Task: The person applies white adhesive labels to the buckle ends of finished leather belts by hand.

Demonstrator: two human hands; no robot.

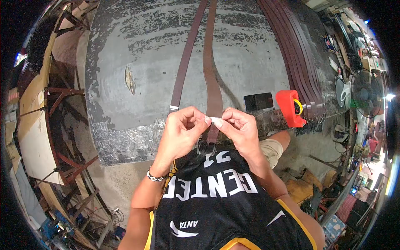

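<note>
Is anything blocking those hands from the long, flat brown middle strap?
Nothing visible: the left hand and right hand are at the brown strap, pinching a small white strip there. The red tape dispenser stands aside.

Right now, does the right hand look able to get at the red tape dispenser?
Likely yes, once freed: the right hand pinches the white strip at the brown strap, but the red tape dispenser sits on that side, and nothing appears to block the way.

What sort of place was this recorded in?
Probably a small workshop, perhaps one handling straps or belts: there's a scuffed worktable, a row of brown straps laid side by side along it, and a red tape dispenser near their ends.
</note>
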